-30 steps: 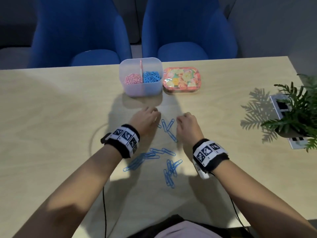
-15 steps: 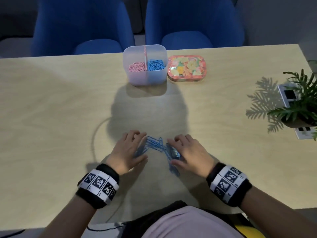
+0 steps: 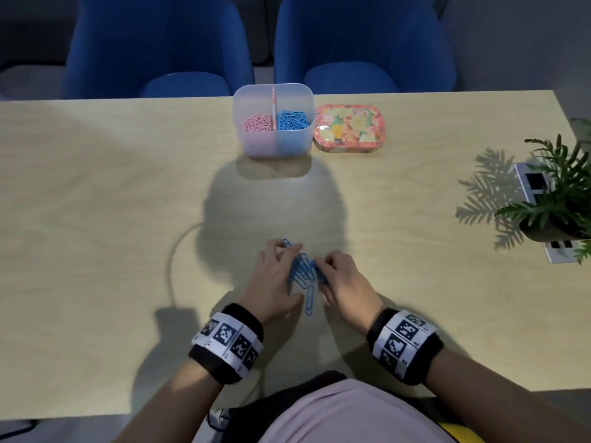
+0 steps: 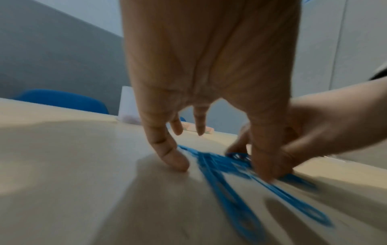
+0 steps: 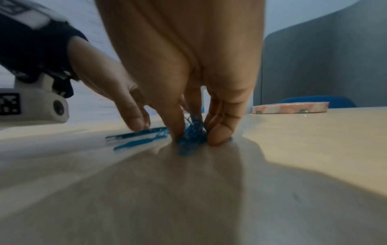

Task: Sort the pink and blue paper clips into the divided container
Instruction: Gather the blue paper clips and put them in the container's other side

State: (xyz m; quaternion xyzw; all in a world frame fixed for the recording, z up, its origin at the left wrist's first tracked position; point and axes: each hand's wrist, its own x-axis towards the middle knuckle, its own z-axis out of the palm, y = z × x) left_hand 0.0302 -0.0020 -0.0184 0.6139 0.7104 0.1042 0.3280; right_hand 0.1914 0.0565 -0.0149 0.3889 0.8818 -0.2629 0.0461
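A heap of blue paper clips [image 3: 302, 270] lies on the table near its front edge, between my two hands. My left hand [image 3: 287, 273] rests on its left side with spread fingers [image 4: 173, 160] touching the table and the clips. My right hand [image 3: 323, 279] pinches a bunch of the blue clips [image 5: 190, 134] between thumb and fingers. One blue clip [image 3: 309, 298] sticks out toward me. The translucent divided container [image 3: 273, 145] stands at the far edge, with pink clips [image 3: 257, 123] in its left half and blue clips [image 3: 294, 121] in its right half.
A flowered lid [image 3: 348, 127] lies right beside the container. A potted plant [image 3: 559, 199] stands at the right edge of the table over a white socket plate [image 3: 531, 183]. Two blue chairs [image 3: 160, 43] stand behind the table.
Both hands have pulled back toward me and raked the scattered blue clips into one heap. The hands have drawn closer together, and the right fingers have closed on a bunch.
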